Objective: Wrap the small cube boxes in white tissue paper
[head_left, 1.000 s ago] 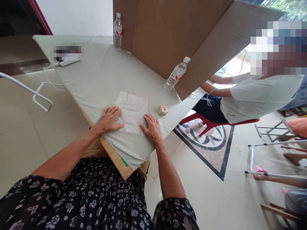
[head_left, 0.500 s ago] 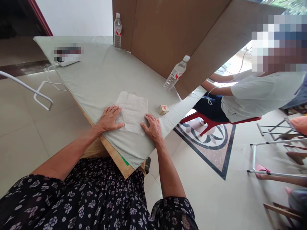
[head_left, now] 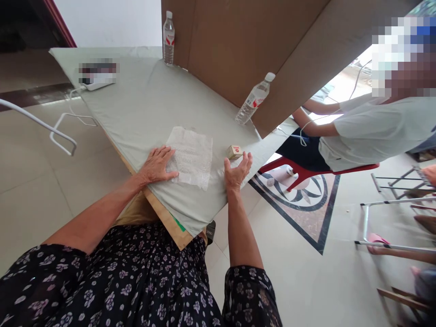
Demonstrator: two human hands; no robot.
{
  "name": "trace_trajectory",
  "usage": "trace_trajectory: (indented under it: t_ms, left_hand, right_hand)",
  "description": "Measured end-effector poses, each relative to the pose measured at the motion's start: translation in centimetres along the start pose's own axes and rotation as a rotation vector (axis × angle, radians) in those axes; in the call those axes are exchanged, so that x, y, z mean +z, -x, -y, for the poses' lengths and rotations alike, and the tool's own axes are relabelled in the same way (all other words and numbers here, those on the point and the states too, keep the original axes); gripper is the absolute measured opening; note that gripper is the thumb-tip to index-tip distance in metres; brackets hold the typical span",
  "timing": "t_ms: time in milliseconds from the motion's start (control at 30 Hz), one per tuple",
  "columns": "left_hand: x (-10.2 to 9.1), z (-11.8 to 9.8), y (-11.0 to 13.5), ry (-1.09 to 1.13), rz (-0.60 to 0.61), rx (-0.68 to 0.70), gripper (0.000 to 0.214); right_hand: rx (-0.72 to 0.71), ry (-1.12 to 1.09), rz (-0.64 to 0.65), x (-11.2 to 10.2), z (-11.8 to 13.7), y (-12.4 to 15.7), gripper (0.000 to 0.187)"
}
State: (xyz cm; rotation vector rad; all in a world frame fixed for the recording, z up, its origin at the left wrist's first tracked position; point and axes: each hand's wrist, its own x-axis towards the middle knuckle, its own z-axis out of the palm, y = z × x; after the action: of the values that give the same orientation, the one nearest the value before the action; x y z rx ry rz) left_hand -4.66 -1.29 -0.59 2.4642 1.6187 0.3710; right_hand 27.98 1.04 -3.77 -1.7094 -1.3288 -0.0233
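Note:
A sheet of bubble wrap (head_left: pixel 192 156) lies spread on the cloth-covered table (head_left: pixel 136 109). My left hand (head_left: pixel 158 165) rests flat on its left edge, fingers stretched out. Just right of the sheet is a small beige box (head_left: pixel 234 152) with a red mark. My right hand (head_left: pixel 237 173) is right at the near side of that box, thumb and fingers spread around it; whether they touch it I cannot tell.
A tall cardboard panel (head_left: pixel 235 50) stands along the far side, with two water bottles (head_left: pixel 254 100) before it. A white device (head_left: pixel 98 84) with a blurred top sits at the far left. Beyond the panel a person in a white shirt (head_left: pixel 371 131) sits on a red chair (head_left: pixel 357 170).
My right hand has left the right edge of the bubble wrap and moved right to the small box, its fingers opening. My left hand stays on the sheet.

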Motion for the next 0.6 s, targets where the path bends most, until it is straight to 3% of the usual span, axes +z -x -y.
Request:
trace_trajectory:
  t_ms: [100,167,333,433,533,600]
  left_hand:
    - [0.0,0.0,0.0,0.006,0.002,0.008,0.089]
    - [0.0,0.0,0.0,0.009,0.008,0.010,0.090]
    - [-0.3,-0.3,0.1,0.023,0.032,-0.005,0.094]
    - [-0.4,-0.4,0.2,0.028,0.044,0.002,0.096]
    - [-0.3,-0.4,0.3,0.035,0.028,0.002,0.097]
    - [-0.3,-0.5,0.3,0.043,0.018,-0.001,0.097]
  right_hand:
    - [0.127,0.028,-0.009,1.6,-1.1,-2.3,0.077]
    - [0.190,-0.009,0.027,2.2,-1.8,-3.4,0.070]
    - [0.211,-0.278,0.071,1.0,-1.2,-3.6,0.052]
    - [0.051,-0.436,0.206,-0.2,2.0,-2.5,0.056]
    - [-0.196,-0.427,0.505,0.0,5.9,-1.0,0.054]
    - [-0.272,-0.416,0.660,1.1,7.7,-0.1,0.053]
